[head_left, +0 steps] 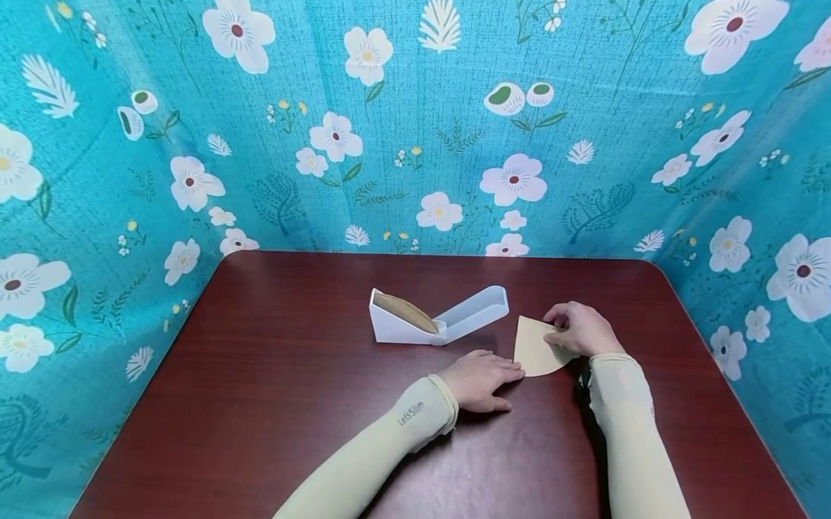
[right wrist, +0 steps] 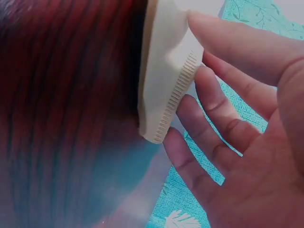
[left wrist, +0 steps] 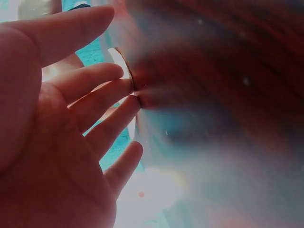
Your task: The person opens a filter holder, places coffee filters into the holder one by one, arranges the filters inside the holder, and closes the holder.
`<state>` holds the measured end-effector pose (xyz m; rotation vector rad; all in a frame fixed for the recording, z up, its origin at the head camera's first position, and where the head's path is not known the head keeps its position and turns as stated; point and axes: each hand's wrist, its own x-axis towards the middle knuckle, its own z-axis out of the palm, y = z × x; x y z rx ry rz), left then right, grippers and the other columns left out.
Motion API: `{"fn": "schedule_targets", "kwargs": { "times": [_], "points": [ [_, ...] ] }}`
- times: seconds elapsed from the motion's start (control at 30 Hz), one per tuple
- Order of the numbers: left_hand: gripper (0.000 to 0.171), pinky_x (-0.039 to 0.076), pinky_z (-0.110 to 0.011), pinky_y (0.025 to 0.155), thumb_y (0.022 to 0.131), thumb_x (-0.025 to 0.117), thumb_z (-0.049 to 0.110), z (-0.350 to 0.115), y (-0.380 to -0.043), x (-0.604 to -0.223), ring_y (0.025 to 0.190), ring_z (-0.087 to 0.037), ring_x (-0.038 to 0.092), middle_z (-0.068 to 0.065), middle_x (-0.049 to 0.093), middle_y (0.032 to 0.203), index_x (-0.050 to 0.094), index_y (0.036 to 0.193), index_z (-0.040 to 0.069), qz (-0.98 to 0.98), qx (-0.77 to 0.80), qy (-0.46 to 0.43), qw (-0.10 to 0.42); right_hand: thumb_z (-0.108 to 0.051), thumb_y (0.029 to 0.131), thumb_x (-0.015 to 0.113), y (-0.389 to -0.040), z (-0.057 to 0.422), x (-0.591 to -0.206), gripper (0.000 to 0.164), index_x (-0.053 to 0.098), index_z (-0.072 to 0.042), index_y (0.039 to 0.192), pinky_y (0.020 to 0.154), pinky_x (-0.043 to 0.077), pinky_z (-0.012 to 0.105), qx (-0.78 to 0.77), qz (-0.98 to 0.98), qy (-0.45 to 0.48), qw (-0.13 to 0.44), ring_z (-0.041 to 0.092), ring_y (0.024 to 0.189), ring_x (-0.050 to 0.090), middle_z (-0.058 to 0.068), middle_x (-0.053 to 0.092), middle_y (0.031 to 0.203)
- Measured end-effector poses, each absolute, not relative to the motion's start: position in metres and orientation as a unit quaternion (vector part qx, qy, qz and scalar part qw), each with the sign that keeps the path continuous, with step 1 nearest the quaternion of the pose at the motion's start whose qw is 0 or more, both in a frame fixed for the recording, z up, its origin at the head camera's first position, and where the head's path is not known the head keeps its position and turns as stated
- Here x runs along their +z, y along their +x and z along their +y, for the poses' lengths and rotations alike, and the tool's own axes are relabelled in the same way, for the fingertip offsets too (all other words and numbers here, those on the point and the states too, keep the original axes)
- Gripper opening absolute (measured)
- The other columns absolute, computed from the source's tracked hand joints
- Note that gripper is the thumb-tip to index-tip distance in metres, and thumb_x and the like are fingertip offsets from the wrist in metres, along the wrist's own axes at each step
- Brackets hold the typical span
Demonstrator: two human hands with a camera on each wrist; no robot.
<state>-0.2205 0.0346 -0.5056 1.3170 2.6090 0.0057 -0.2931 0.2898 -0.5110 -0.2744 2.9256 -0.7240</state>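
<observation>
A cream paper coffee filter (head_left: 534, 349), fan-shaped, is at the right side of the table. My right hand (head_left: 583, 330) pinches its upper right edge between thumb and fingers. In the right wrist view, the crimped seam of the filter (right wrist: 164, 71) shows beside the fingertips. My left hand (head_left: 478, 381) lies palm down, its fairly straight fingers touching the filter's lower left corner. From the left wrist, the left hand (left wrist: 71, 114) has its fingers spread, with the filter's pale edge behind the fingertips.
A white filter case (head_left: 402, 334) stands left of the filter, its translucent lid (head_left: 475, 311) tipped back to the right. Brown paper filters (head_left: 408, 313) sit inside it. The dark red table (head_left: 280, 400) meets a blue floral cloth (head_left: 420, 137) behind and at the sides.
</observation>
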Motion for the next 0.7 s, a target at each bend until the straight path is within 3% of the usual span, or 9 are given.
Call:
{"fn": "schedule_targets", "kwargs": {
  "times": [0.23, 0.47, 0.7],
  "points": [
    [0.060, 0.029, -0.030, 0.123, 0.101, 0.063, 0.046, 0.031, -0.220, -0.503, 0.150, -0.005, 0.040, 0.007, 0.046, 0.161, 0.049, 0.155, 0.023, 0.887, 0.017, 0.446, 0.118, -0.018, 0.086, 0.083, -0.291, 0.289, -0.509, 0.007, 0.077, -0.013, 0.086, 0.062, 0.045, 0.034, -0.241, 0.965, -0.081, 0.061, 0.022, 0.075, 0.057, 0.005, 0.068, 0.082],
    [0.055, 0.041, -0.027, 0.114, 0.100, 0.066, 0.042, 0.030, -0.224, -0.505, 0.141, -0.008, 0.052, 0.005, 0.054, 0.155, 0.055, 0.150, 0.022, 0.891, 0.059, 0.436, 0.109, -0.020, 0.086, 0.084, -0.285, 0.299, -0.504, 0.004, 0.081, -0.018, 0.084, 0.068, 0.049, 0.034, -0.257, 0.961, -0.098, 0.041, 0.024, 0.082, 0.062, 0.004, 0.076, 0.089],
    [0.036, 0.054, -0.027, 0.093, 0.098, 0.069, 0.030, 0.028, -0.228, -0.503, 0.112, -0.011, 0.070, 0.005, 0.074, 0.123, 0.069, 0.131, 0.016, 0.925, 0.160, 0.345, 0.001, -0.016, 0.085, 0.086, -0.278, 0.308, -0.487, 0.006, 0.082, -0.019, 0.088, 0.069, 0.054, 0.028, -0.304, 0.937, -0.170, 0.010, 0.016, 0.084, 0.062, -0.001, 0.077, 0.088]
  ]
}}
